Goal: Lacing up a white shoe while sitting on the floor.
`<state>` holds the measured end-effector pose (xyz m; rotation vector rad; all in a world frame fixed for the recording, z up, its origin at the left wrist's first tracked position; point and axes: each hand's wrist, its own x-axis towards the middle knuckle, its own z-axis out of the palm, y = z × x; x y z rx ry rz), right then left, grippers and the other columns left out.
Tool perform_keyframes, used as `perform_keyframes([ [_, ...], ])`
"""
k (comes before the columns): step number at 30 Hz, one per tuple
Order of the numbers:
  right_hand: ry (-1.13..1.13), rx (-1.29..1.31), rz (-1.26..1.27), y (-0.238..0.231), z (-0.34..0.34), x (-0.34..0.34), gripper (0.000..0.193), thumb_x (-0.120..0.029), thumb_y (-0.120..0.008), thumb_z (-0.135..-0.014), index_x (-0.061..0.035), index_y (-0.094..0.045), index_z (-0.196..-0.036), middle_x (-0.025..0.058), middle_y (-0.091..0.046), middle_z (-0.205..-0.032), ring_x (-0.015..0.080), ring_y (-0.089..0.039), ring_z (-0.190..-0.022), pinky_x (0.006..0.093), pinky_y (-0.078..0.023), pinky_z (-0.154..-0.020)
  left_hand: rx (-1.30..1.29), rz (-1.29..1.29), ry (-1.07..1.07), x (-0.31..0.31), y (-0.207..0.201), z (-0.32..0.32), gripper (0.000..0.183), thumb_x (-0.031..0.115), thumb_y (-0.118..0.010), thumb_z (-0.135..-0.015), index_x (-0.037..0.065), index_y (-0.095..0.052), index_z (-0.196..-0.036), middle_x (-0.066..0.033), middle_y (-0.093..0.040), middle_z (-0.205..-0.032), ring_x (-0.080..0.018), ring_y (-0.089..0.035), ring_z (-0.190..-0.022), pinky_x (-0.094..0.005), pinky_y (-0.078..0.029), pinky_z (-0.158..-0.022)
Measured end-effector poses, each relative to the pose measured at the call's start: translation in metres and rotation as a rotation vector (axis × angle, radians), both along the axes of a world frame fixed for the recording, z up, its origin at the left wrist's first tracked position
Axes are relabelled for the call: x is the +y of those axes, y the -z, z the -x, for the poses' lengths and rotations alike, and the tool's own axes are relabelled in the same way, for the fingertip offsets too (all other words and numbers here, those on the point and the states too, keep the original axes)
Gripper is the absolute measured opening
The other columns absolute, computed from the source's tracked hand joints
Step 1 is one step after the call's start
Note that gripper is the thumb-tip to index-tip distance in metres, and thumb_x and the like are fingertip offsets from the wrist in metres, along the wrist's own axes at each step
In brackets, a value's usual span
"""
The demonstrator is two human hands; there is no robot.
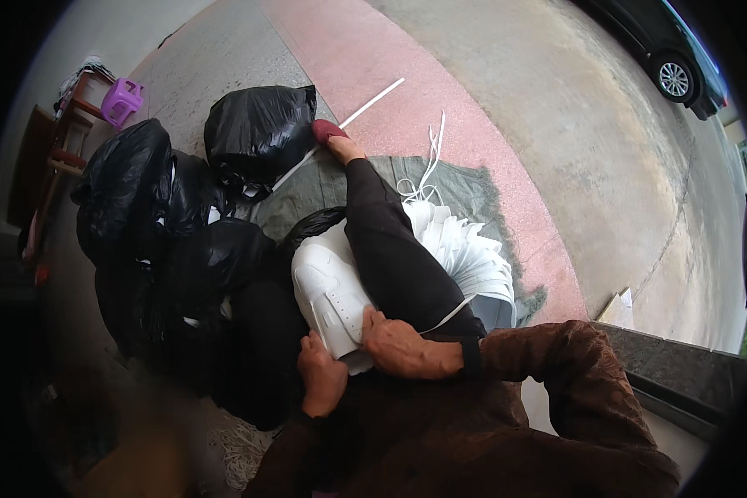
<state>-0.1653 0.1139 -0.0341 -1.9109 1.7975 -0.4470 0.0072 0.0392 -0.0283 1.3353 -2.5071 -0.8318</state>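
A white shoe upper [325,286] rests against my left thigh side, its toe pointing away from me and small lace holes along its middle. My left hand [322,375] is closed on its near left edge, fingertips pinching the rim. On the opposite edge, my right hand [404,347] grips with bent fingers near the lace holes. Right of my outstretched black-trousered leg [390,224] lies a fanned stack of white shoe uppers [469,253]. A white cord [452,314] runs from that stack toward my right wrist, and loose white laces [427,174] trail from its far end.
Full black plastic bags [124,191] crowd the left, with another bag [261,129] beyond my red shoe [328,130]. A grey-green cloth [473,187] covers the floor under the stack. A purple stool [122,101] stands far left; a dark car [676,62] is far right.
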Motion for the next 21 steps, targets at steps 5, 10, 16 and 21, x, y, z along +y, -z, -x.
perform_keyframes([
  [5,-0.090,-0.488,-0.021,-0.062,0.078,-0.017,0.019,-0.018,-0.068,-0.089,-0.0071,-0.068,-0.104,0.0128,-0.069,-0.080,0.0312,-0.071,-0.074,0.0387,-0.057,-0.063,0.043,-0.034,-0.063,0.006,-0.005,-0.009,0.049,0.000,-0.060,-0.077,-0.012,-0.050,-0.124,-0.0253,-0.055,-0.095,-0.0443,-0.057,-0.081,-0.0496,-0.048,-0.068],
  [10,0.555,-0.107,0.009,0.072,0.232,-0.076,0.015,-0.016,-0.062,-0.087,-0.0075,-0.071,-0.097,0.0135,-0.070,-0.090,0.0354,-0.067,-0.085,0.0469,-0.052,-0.073,0.037,-0.125,-0.033,-0.011,-0.014,0.004,0.044,0.003,-0.059,-0.082,-0.008,-0.054,-0.124,-0.0234,-0.054,-0.090,-0.0429,-0.055,-0.080,-0.0484,-0.047,-0.070],
  [16,0.297,-0.016,-0.220,0.246,0.303,-0.135,0.022,-0.012,-0.061,-0.084,-0.0122,-0.076,-0.101,0.0091,-0.070,-0.103,0.0284,-0.064,-0.102,0.0435,-0.048,-0.089,0.144,-0.073,0.073,-0.012,-0.002,-0.008,0.036,0.001,-0.056,-0.081,-0.016,-0.055,-0.113,-0.0315,-0.057,-0.108,-0.0505,-0.052,-0.085,-0.0521,-0.048,-0.073],
  [21,0.089,0.012,-0.391,0.292,0.282,-0.185,0.028,-0.016,-0.056,-0.088,-0.0138,-0.075,-0.108,0.0124,-0.067,-0.113,0.0280,-0.063,-0.108,0.0428,-0.046,-0.098,0.095,-0.267,-0.072,-0.005,0.003,-0.018,0.038,0.001,-0.058,-0.081,-0.016,-0.055,-0.115,-0.0301,-0.057,-0.101,-0.0485,-0.054,-0.086,-0.0513,-0.048,-0.073],
])
